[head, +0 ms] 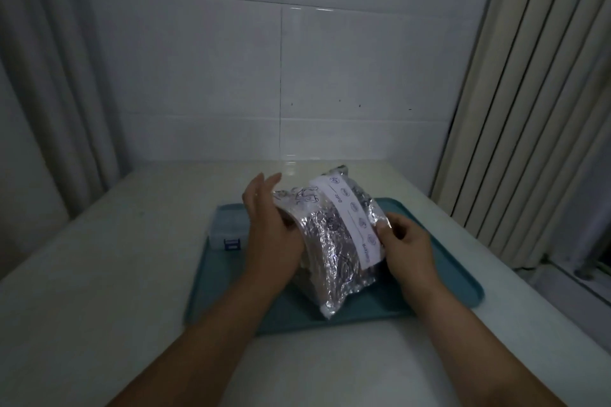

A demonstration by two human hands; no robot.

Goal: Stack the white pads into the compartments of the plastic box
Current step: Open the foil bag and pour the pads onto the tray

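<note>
A silvery foil bag (pixel 334 241) with a white printed label strip stands tilted on the teal tray (pixel 439 261). My left hand (pixel 271 235) lies flat against the bag's left side, fingers straight and pointing up. At the bag's right edge, my right hand (pixel 406 244) pinches it between thumb and fingers. The clear plastic box (pixel 228 231) with a blue latch sits on the tray's left rim, partly hidden behind my left hand. No white pads show; the bag's contents are hidden.
The tray lies on a white table (pixel 99 274) against a tiled wall (pixel 281 76). Curtains hang at the left (pixel 49 109) and right (pixel 529 109). The table's right edge drops off beside the right curtain.
</note>
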